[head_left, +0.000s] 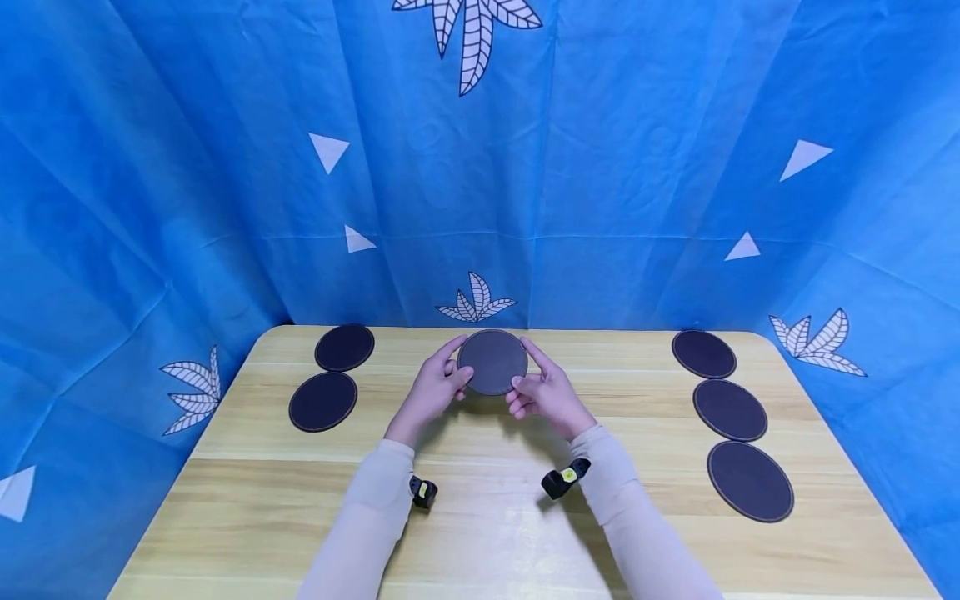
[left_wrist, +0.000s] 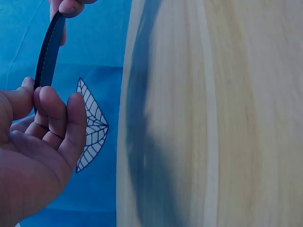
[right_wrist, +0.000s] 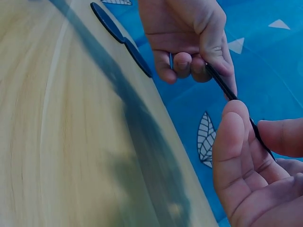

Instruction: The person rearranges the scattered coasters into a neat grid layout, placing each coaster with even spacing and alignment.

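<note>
A round dark coaster (head_left: 492,362) with a stitched rim is held up between both hands, raised off the wooden table near its far edge. On its left side the left hand (head_left: 435,383) pinches the rim between thumb and fingers. The right hand (head_left: 551,394) grips the opposite side in the same way. Seen nearly edge-on in the left wrist view, the coaster (left_wrist: 49,52) looks thin and slightly bent. In the right wrist view, thumb and fingers of both hands lie on either face of the coaster (right_wrist: 221,81).
Two similar coasters lie at the left, one far (head_left: 345,347) and one nearer (head_left: 323,402). Three more form a column at the right: far (head_left: 704,354), middle (head_left: 730,409) and near (head_left: 750,481). A blue patterned curtain (head_left: 600,167) hangs behind the wooden table (head_left: 480,533).
</note>
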`<state>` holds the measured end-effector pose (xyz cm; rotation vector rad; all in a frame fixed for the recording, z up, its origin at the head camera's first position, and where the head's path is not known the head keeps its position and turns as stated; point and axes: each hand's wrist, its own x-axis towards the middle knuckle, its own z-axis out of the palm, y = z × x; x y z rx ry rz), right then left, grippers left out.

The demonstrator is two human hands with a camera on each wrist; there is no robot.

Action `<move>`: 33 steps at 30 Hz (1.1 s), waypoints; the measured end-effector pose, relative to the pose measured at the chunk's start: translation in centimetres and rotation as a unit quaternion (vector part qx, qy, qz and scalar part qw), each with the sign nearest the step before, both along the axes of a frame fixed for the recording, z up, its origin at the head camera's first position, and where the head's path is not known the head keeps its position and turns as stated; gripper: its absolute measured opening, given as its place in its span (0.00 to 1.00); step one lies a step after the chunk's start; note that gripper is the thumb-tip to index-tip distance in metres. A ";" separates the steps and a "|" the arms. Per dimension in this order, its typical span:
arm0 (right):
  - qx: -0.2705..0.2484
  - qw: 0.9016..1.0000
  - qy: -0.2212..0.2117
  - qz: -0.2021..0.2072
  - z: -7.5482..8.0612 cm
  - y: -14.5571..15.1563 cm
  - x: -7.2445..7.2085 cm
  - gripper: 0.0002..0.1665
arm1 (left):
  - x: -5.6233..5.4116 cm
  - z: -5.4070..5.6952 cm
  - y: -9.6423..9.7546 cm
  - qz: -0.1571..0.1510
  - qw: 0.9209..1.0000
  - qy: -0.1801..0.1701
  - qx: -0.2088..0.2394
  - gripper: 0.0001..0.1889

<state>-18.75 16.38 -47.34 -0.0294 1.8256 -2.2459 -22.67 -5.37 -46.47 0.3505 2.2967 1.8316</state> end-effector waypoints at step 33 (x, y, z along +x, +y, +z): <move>0.038 0.999 0.013 -0.036 0.0 5.2 -1.0 0.46 | -2.9 -1.1 5.6 -0.034 0.999 -0.027 -0.006 0.33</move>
